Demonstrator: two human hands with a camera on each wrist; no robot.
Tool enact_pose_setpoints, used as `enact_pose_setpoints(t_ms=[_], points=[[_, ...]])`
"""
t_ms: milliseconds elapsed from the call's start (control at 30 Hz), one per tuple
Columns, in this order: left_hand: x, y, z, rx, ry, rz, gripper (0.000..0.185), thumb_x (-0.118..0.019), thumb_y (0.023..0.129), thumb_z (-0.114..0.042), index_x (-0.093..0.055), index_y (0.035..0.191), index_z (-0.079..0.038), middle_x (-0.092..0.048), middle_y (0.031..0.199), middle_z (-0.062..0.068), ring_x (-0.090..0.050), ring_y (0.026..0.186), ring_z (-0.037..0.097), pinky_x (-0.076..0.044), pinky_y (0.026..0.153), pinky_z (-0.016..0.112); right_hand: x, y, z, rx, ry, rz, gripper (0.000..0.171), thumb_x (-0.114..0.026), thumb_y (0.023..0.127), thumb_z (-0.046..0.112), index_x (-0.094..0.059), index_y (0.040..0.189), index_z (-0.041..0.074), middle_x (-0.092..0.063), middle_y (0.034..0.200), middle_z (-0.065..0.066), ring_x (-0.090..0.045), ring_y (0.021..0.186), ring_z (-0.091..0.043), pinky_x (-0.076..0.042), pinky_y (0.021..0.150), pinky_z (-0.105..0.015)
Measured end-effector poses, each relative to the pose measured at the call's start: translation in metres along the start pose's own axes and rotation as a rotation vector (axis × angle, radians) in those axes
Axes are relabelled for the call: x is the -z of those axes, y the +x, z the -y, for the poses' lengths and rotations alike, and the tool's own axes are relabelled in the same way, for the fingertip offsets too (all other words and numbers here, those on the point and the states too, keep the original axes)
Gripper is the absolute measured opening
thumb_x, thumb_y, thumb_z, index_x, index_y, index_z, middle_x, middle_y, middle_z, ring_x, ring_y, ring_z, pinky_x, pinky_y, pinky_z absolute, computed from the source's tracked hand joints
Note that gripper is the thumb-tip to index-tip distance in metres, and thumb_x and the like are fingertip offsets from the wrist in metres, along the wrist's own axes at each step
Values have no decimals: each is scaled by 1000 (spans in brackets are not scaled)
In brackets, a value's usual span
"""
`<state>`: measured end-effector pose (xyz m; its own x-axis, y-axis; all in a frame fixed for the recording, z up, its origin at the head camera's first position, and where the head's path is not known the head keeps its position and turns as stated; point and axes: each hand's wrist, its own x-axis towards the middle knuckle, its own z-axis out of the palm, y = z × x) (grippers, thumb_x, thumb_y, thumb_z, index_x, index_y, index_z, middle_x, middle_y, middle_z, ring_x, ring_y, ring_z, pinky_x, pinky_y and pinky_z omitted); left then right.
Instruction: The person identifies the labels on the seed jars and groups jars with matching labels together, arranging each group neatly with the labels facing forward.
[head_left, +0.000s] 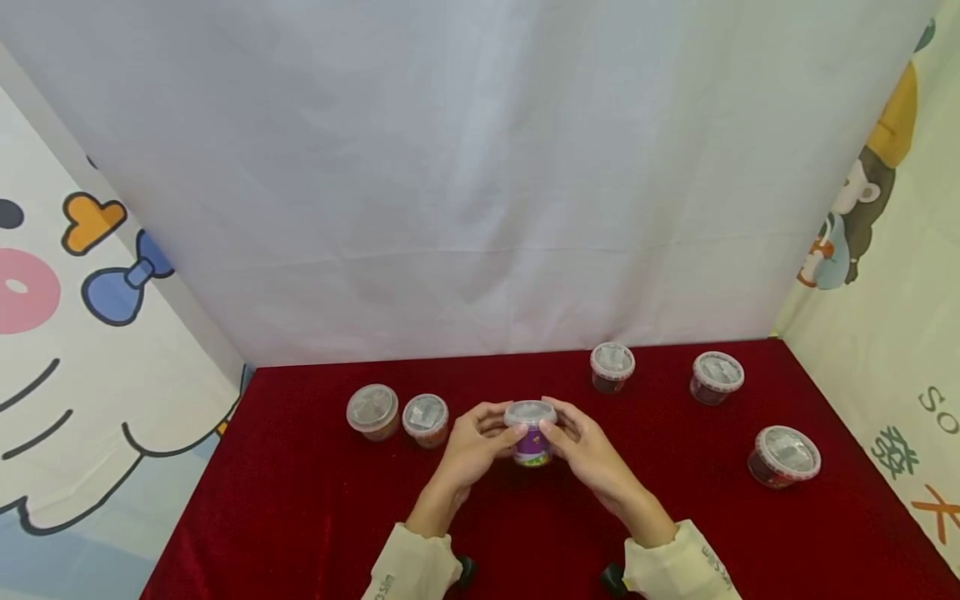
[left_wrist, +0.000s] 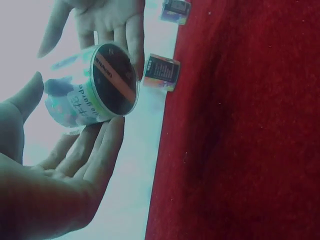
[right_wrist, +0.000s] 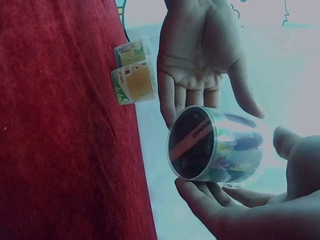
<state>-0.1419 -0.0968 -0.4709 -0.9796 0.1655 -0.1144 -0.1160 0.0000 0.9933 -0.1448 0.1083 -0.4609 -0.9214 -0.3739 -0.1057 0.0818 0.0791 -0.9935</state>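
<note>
Between both hands, a small round plastic tub [head_left: 533,443] with a pale translucent lid and a purple and green label is held upright above the cloth. My left hand [head_left: 472,448] grips its left side, thumb in front and fingers behind. On the opposite side my right hand [head_left: 591,450] holds it the same way. Both wrist views show the tub's dark underside with an orange strip across it. In the left wrist view the left hand [left_wrist: 65,175] supports the tub from nearby. Fingertips of the right hand [right_wrist: 250,200] touch its wall in the right wrist view.
Dark red cloth [head_left: 360,517] covers the table. Two lidded tubs [head_left: 373,412] stand close together at the left. Another tub [head_left: 612,367] is at the back, with one [head_left: 716,377] and one [head_left: 783,457] farther right. A white curtain [head_left: 480,208] hangs behind.
</note>
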Motion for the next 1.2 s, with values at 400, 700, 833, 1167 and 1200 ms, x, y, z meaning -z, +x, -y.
enact_pose_setpoints(t_ms=[400, 700, 833, 1167, 1200], points=[[3, 2, 2, 21, -27, 40, 48, -71, 104, -20, -54, 143, 3, -68, 130, 21, -70, 113, 26, -62, 94, 43, 2, 1, -1, 11, -13, 26, 56, -49, 114, 17, -30, 162, -7, -36, 164, -31, -41, 149, -44, -47, 116, -49], [7, 3, 3, 31, -60, 93, 51, -69, 105, -20, -55, 148, 4, -65, 140, 25, -69, 118, 26, -61, 96, 42, 6, 0, 1, -1, 45, 95, 61, -47, 116, 24, -24, 165, -5, -33, 166, -30, -40, 150, -42, -45, 117, -50], [6, 2, 2, 32, -63, 36, 49, -72, 103, -18, -59, 144, 5, -69, 133, 23, -71, 112, 25, -63, 92, 41, 2, -1, 1, -25, 59, 60, 59, -47, 116, 22, -26, 164, -4, -33, 166, -29, -39, 151, -41, -44, 117, -51], [5, 0, 4, 22, -20, 18, 47, -76, 101, -20, -58, 136, 4, -69, 123, 18, -71, 104, 20, -63, 89, 38, -2, 1, -2, -4, 1, 28, 57, -51, 114, 18, -30, 161, -8, -39, 162, -31, -43, 148, -43, -49, 113, -48], [6, 0, 4, 21, -22, 31, 47, -74, 102, -20, -56, 137, 4, -68, 125, 18, -71, 106, 20, -62, 90, 37, -1, 1, -2, -1, 4, 34, 57, -50, 114, 17, -30, 161, -8, -39, 162, -31, -42, 148, -44, -48, 114, -49]])
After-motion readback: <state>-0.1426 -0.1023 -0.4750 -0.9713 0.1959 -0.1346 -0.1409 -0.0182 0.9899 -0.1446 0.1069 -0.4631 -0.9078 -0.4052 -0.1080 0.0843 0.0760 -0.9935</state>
